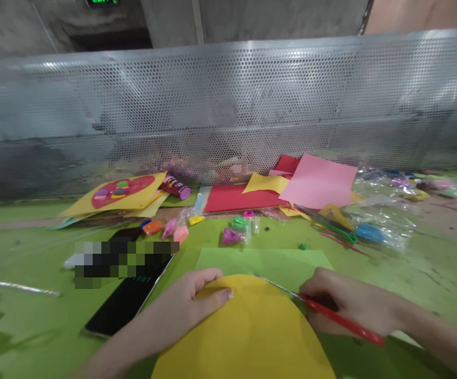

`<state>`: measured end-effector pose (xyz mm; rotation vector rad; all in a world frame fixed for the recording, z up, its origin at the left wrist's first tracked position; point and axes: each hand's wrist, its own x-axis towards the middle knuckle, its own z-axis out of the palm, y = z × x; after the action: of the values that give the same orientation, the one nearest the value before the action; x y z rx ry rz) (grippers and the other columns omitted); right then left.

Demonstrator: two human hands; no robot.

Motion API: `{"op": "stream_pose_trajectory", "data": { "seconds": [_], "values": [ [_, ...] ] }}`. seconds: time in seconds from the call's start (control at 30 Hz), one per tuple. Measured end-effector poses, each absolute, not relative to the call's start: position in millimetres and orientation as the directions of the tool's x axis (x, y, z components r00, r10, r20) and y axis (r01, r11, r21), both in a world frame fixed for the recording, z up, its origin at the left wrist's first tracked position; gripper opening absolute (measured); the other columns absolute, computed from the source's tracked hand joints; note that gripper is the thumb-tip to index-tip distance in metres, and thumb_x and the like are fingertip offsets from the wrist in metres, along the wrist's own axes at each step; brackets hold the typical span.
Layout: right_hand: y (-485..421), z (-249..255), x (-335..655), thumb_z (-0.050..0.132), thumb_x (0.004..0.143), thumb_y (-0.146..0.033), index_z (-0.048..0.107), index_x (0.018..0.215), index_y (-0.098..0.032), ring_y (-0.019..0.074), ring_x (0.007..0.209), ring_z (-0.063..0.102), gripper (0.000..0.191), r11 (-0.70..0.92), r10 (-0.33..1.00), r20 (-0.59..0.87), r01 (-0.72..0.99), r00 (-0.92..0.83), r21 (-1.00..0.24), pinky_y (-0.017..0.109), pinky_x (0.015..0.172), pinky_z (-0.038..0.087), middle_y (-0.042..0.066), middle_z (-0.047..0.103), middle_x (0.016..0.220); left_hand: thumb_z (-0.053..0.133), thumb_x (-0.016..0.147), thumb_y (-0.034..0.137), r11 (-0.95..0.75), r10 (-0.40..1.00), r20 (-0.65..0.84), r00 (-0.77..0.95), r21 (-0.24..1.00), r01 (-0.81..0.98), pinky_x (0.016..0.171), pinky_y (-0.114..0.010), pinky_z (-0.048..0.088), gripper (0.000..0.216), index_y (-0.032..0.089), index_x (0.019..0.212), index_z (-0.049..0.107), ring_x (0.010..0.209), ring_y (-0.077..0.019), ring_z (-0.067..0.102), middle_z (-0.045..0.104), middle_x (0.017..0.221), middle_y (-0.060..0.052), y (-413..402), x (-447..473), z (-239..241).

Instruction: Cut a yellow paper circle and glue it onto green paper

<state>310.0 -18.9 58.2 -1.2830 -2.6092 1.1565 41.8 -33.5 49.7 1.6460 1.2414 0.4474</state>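
A rounded yellow sheet of paper (248,331) lies in front of me on a light green sheet (264,260). My left hand (191,300) grips the yellow sheet's upper left edge, thumb on top and fingers curled. My right hand (347,302) is closed round red-handled scissors (323,310), whose thin blades point left to the sheet's top edge.
A black phone (126,300) lies to the left on the green table. Behind are red (236,199), pink (319,181) and yellow papers, a glue stick (175,187), small coloured clay pieces, plastic bags (382,216) and green-handled scissors (331,226). A perforated metal screen (228,105) closes the back.
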Motion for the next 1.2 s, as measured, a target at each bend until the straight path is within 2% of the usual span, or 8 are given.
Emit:
{"op": "stream_pose_trajectory", "data": {
  "seconds": [0.4,0.57,0.73,0.93,1.1,1.2],
  "values": [
    [-20.7,57.9,310.8,0.043,0.067,-0.015,0.034,0.053,-0.017,0.0057,0.047,0.024,0.017,0.411,0.687,-0.28,0.677,-0.67,-0.61,0.019,0.041,0.02,-0.006,0.027,0.051,0.045,0.077,0.047,-0.005,0.874,-0.253,0.415,0.849,0.528,0.059,-0.024,0.037,0.03,0.019,0.075,0.052,0.067,-0.0141,0.05,0.052,0.071,0.004,-35.2,42.8,52.7],
    [-21.3,59.2,307.9,0.042,0.063,-0.011,0.033,0.051,-0.018,0.0054,0.045,0.023,0.017,0.38,0.706,-0.283,0.685,-0.649,-0.622,0.019,0.039,0.018,-0.007,0.026,0.049,0.046,0.076,0.048,0.001,0.879,-0.251,0.405,0.851,0.525,0.057,-0.023,0.037,0.03,0.019,0.072,0.051,0.065,-0.0131,0.048,0.05,0.069,0.004,-34.9,43.1,53.7],
    [-21.8,60.3,307.2,0.041,0.06,-0.008,0.031,0.048,-0.018,0.0053,0.045,0.023,0.019,0.366,0.716,-0.266,0.672,-0.645,-0.644,0.019,0.039,0.018,-0.008,0.026,0.047,0.044,0.077,0.049,0.011,0.875,-0.257,0.41,0.857,0.514,0.058,-0.024,0.037,0.032,0.018,0.077,0.053,0.068,-0.0148,0.051,0.053,0.072,0.003,-34.4,42.8,50.7],
    [-20.5,56.8,309.9,0.04,0.06,-0.006,0.035,0.049,-0.017,0.0055,0.044,0.027,0.016,0.362,0.71,-0.28,0.676,-0.646,-0.642,0.019,0.04,0.021,-0.007,0.031,0.046,0.045,0.077,0.047,-0.004,0.872,-0.251,0.42,0.855,0.519,0.058,-0.023,0.036,0.03,0.018,0.077,0.052,0.067,-0.0135,0.049,0.051,0.071,0.004,-35.9,42.0,52.9],
    [-13.8,57.5,314.0,0.043,0.066,-0.013,0.028,0.05,-0.018,0.0059,0.046,0.022,0.022,0.419,0.732,-0.233,0.692,-0.641,-0.588,0.02,0.041,0.018,-0.007,0.023,0.05,0.045,0.077,0.049,-0.046,0.886,-0.226,0.405,0.825,0.563,0.057,-0.023,0.034,0.031,0.019,0.071,0.049,0.064,-0.0124,0.046,0.045,0.067,0.005,-35.7,42.5,53.1],
    [-12.1,59.6,314.7,0.044,0.07,-0.021,0.028,0.052,-0.019,0.0063,0.047,0.023,0.025,0.424,0.735,-0.238,0.704,-0.635,-0.569,0.021,0.042,0.018,-0.007,0.024,0.051,0.043,0.077,0.05,-0.037,0.88,-0.247,0.406,0.816,0.577,0.056,-0.023,0.035,0.033,0.019,0.074,0.051,0.064,-0.0134,0.048,0.049,0.068,0.004,-35.6,42.6,51.3]
  ]
}}
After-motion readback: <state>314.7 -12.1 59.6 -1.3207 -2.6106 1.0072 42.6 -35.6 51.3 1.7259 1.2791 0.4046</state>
